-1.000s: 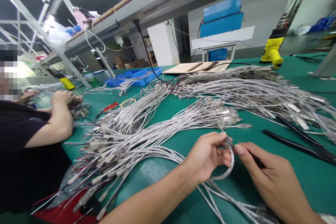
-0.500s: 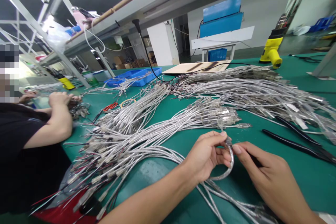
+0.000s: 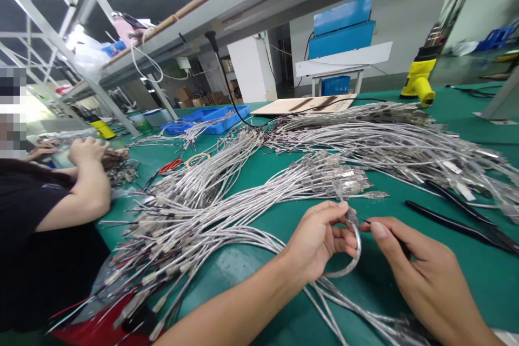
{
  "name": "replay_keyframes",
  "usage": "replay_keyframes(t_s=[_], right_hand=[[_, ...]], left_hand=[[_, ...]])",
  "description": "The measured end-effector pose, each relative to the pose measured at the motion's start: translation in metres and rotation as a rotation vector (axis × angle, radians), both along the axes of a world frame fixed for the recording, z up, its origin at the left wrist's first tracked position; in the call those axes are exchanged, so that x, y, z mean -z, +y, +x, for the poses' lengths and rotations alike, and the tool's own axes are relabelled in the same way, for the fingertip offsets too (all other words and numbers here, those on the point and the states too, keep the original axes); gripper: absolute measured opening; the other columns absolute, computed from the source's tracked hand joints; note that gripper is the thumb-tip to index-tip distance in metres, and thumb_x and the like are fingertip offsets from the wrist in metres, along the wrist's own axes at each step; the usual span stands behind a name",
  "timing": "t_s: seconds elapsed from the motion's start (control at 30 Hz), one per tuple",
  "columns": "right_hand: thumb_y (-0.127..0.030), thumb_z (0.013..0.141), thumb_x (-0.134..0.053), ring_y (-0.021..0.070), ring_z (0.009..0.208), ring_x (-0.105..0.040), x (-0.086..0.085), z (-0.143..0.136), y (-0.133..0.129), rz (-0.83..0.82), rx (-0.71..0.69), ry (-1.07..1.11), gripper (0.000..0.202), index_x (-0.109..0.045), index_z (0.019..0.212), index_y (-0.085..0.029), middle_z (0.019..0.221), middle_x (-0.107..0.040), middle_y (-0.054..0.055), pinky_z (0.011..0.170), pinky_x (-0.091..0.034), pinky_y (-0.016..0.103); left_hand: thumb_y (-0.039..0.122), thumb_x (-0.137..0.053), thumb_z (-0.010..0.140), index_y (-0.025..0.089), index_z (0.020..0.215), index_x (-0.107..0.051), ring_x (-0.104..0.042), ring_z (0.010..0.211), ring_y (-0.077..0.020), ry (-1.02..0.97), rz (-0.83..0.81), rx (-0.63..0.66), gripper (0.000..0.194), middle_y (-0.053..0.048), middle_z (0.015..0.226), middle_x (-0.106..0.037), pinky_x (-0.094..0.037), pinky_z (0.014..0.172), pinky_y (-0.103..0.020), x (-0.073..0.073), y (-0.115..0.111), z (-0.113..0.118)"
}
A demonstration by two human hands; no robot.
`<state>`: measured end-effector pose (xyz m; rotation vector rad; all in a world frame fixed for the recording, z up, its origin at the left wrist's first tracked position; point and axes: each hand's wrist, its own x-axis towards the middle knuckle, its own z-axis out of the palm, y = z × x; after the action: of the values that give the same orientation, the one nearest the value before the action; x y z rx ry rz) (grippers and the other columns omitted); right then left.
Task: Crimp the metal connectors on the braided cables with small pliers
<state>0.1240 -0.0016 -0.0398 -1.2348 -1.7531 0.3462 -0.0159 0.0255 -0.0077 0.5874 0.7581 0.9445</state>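
My left hand [image 3: 314, 240] pinches a clear-braided cable [image 3: 352, 266] near its connector end, and the cable curls down in a loop below the fingers. Just to the right, my right hand [image 3: 424, 265] is closed on a thin dark pointed tool [image 3: 365, 221]. Its tip pokes out past the thumb, a small gap from the cable; most of it is hidden in the palm. Behind my hands lies a bundle of USB cables [image 3: 259, 189], plugs toward the right. Several more cables [image 3: 328, 303] run beneath my left wrist.
Black-handled pliers [image 3: 454, 224] lie at the right, beside a large cable pile [image 3: 389, 140]. A yellow heat gun [image 3: 419, 78] stands behind. Farther left are red-handled scissors [image 3: 170, 165] and a blue tray [image 3: 219, 124]. A co-worker's arm [image 3: 87, 189] is at the left.
My right hand has drawn back slightly to the right, away from the cable, and the tool's tip now shows. My left hand keeps its hold. The co-worker's hand has shifted slightly left.
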Motion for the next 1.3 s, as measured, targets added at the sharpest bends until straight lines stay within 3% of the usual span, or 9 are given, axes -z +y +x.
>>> replay_keyframes(t_s=[0.1,0.2,0.57,0.77,0.93,1.3], right_hand=[[-0.036,0.087,-0.045,0.0167,0.067,-0.06,0.004,0.0024,0.0022,0.085,-0.007,-0.036,0.023,-0.062,0.082,-0.021,0.078,-0.064,0.003,0.057,-0.045,0.023],[-0.037,0.086,-0.048,0.0166,0.063,-0.059,0.006,0.0032,0.0043,0.122,-0.029,-0.065,0.022,-0.061,0.08,-0.021,0.076,-0.064,0.004,0.051,-0.044,0.024],[-0.037,0.086,-0.047,0.0168,0.064,-0.058,0.0048,0.0005,0.0042,0.132,-0.016,-0.101,0.023,-0.06,0.08,-0.02,0.073,-0.063,0.003,0.056,-0.044,0.026],[-0.04,0.086,-0.046,0.0179,0.064,-0.059,0.0042,0.0001,0.0053,0.15,0.034,-0.117,0.026,-0.061,0.079,-0.02,0.072,-0.063,0.004,0.054,-0.043,0.026],[-0.035,0.087,-0.048,0.0175,0.066,-0.06,0.0043,0.0002,0.0048,0.139,-0.013,-0.034,0.021,-0.061,0.079,-0.021,0.075,-0.064,0.003,0.057,-0.044,0.026],[-0.036,0.087,-0.048,0.0168,0.063,-0.058,0.0058,0.0009,0.0044,0.135,-0.021,-0.1,0.023,-0.062,0.08,-0.02,0.072,-0.063,0.003,0.055,-0.044,0.026]], left_hand=[[0.019,-0.047,0.082,0.011,0.072,-0.057,-0.049,0.035,-0.0076,-0.013,-0.015,-0.011,0.017,0.0,0.048,-0.053,-0.043,0.036,-0.016,0.0003,0.0002,-0.0009],[0.02,-0.048,0.082,0.011,0.071,-0.058,-0.048,0.035,-0.0074,-0.026,-0.019,-0.004,0.017,0.001,0.048,-0.053,-0.042,0.036,-0.016,0.001,0.0006,-0.0016],[0.017,-0.042,0.085,0.009,0.071,-0.058,-0.048,0.033,-0.0071,-0.019,-0.05,-0.016,0.023,0.0,0.045,-0.053,-0.042,0.036,-0.015,0.0007,0.0011,-0.0005],[0.019,-0.048,0.083,0.008,0.071,-0.06,-0.049,0.034,-0.0066,-0.032,-0.088,-0.022,0.02,-0.001,0.047,-0.055,-0.042,0.036,-0.015,0.0019,0.0012,-0.0008],[0.019,-0.046,0.084,0.008,0.072,-0.06,-0.048,0.033,-0.0061,-0.033,-0.089,-0.013,0.022,0.0,0.046,-0.054,-0.042,0.036,-0.015,0.0013,0.0019,-0.0012],[0.017,-0.041,0.086,0.008,0.07,-0.059,-0.049,0.033,-0.0067,-0.006,-0.077,-0.035,0.025,0.0,0.046,-0.053,-0.042,0.035,-0.015,-0.0016,0.001,0.0]])
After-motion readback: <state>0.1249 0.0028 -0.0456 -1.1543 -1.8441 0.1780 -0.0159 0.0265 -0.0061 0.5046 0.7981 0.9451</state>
